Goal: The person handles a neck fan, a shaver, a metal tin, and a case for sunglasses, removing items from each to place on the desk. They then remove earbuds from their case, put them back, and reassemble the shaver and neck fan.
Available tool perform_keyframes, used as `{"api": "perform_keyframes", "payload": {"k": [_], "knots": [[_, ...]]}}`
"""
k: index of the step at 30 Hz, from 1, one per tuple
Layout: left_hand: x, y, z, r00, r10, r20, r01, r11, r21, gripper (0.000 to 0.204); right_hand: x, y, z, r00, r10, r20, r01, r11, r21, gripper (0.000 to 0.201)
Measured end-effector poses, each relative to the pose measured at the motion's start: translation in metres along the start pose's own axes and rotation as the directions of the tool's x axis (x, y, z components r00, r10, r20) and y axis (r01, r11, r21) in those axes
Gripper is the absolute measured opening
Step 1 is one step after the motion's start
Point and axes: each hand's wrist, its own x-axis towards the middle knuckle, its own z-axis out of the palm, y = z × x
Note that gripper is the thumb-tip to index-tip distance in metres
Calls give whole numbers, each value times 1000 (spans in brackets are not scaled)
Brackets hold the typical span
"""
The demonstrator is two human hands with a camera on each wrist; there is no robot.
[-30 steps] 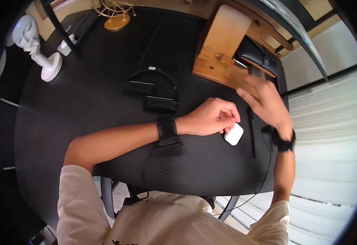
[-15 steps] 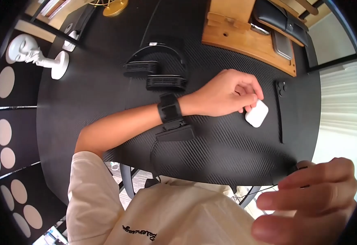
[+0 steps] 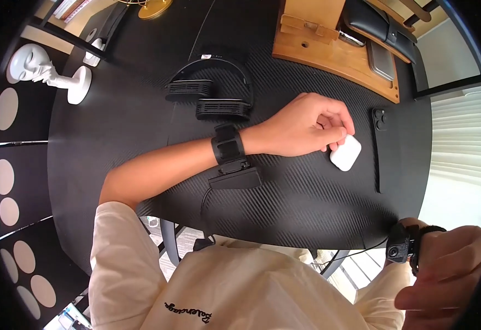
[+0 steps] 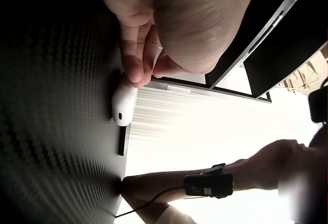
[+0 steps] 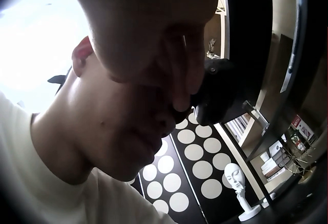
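On the black table, my left hand (image 3: 309, 127) pinches one corner of a small white earbud case (image 3: 346, 154) between thumb and fingers. In the left wrist view the case (image 4: 123, 110) lies against the table, its port slot facing the camera and the fingertips at its far end. My right hand (image 3: 454, 269) is raised off the table at the lower right, close to the head camera, fingers bent. The right wrist view has its fingers (image 5: 179, 75) beside the face and the head-worn camera (image 5: 212, 93); the inside of the hand is hidden.
A black phone (image 3: 379, 151) lies right of the case. Beyond the left forearm sits a black U-shaped vented device (image 3: 224, 109), resembling a neck fan. A wooden stand (image 3: 342, 66) with a black leather pouch (image 3: 369, 25) occupies the back right; a white face sculpture (image 3: 78, 85) stands at left.
The right hand left the area by the wooden stand, came toward the head camera, and its fingers bent closer together beside the face. The left hand keeps its hold while the view shifted.
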Motion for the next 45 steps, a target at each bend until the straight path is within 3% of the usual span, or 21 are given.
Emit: {"api": "perform_keyframes", "payload": {"k": [18,21,25,28,31,32,33,34,35,36,38,39,41,43,45], "knots": [[0,0,-1,1000,20,13,-20,1000,10,13,0,10,-2,998,12,56,-15,998,55,20],[0,-1,0,1000,7,17,-8,1000,14,12,3,3,-1,985,-148,-87,163,967,198,22],[0,0,1,999,42,-19,-41,996,77,12,3,5,3,907,-309,-286,400,845,355,25],[1,2,3,983,186,-1,-179,947,265,30,0,12,12,826,-378,-419,550,701,453,28],[0,6,9,978,191,87,-209,864,459,52,24,48,30,753,-372,-543,652,536,536,30],[1,7,11,970,212,123,-244,804,542,55,88,64,90,735,-353,-579,673,483,560,31],[-1,5,14,970,207,125,-240,764,598,58,193,79,160,344,-48,-938,896,-282,343,22],[-1,7,18,968,210,137,-249,760,601,55,175,112,164,129,539,-832,677,-661,-324,26],[0,5,17,950,260,175,-309,681,664,53,182,113,164,80,466,-881,659,-688,-304,25],[0,13,20,970,185,161,-245,742,624,53,185,107,153,38,386,-922,642,-716,-273,25],[-2,19,24,990,124,62,-136,784,606,58,196,57,133,-64,489,-870,741,-561,-370,29],[2,13,28,977,202,69,-200,749,632,56,201,41,142,-16,454,-891,725,-608,-323,30],[-4,-8,20,994,59,-93,-17,913,408,53,201,13,146,36,409,-912,685,-674,-275,34],[-1,0,15,995,37,-97,-9,964,266,46,200,4,155,62,398,-915,673,-694,-257,37],[2,8,15,995,27,-94,-3,969,246,44,195,11,163,102,11,-995,389,-921,29,46]]}}
